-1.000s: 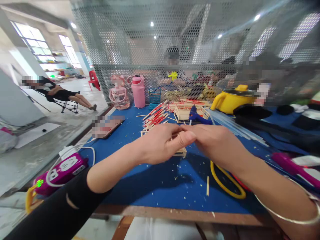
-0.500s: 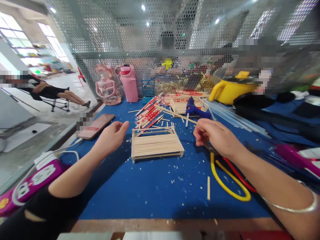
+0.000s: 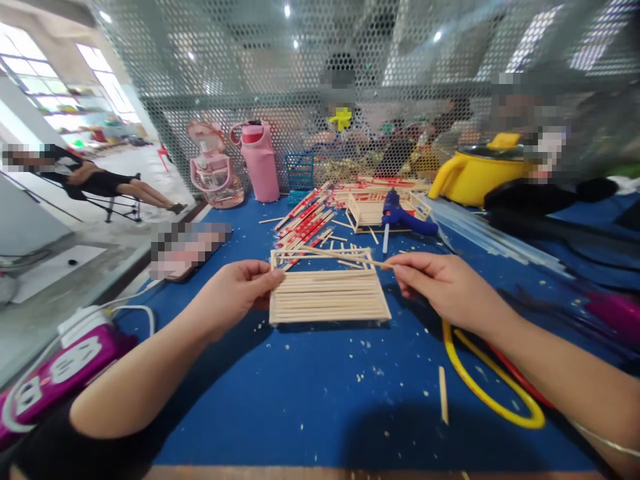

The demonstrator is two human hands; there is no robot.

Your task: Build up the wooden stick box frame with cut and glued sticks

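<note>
My left hand (image 3: 247, 287) grips the left end of a small slatted bench (image 3: 330, 299) made of thin wooden sticks, thumb on top and fingers behind. The bench's front is tipped slightly up towards me. Between the thumb and fingers of my right hand (image 3: 425, 277) is the right end of a long wooden stick (image 3: 377, 263). That stick runs leftward across the back rail of the bench; whether it touches the rail I cannot tell. A blue glue gun (image 3: 397, 215) rests beyond my right hand, its glue stick pointing towards me.
Loose red-marked sticks (image 3: 305, 223) and a second stick model (image 3: 363, 215) lie behind. Pink bottles (image 3: 263, 167) and a yellow pot (image 3: 473, 175) stand at the mesh panel. Yellow-handled pliers (image 3: 493, 400), a short stick (image 3: 443, 393), a phone (image 3: 193, 250) and a purple power strip (image 3: 65, 373) surround the work.
My left hand has moved right and taken hold of the bench, which is now tilted. My right hand has brought the long stick over the bench's back rail.
</note>
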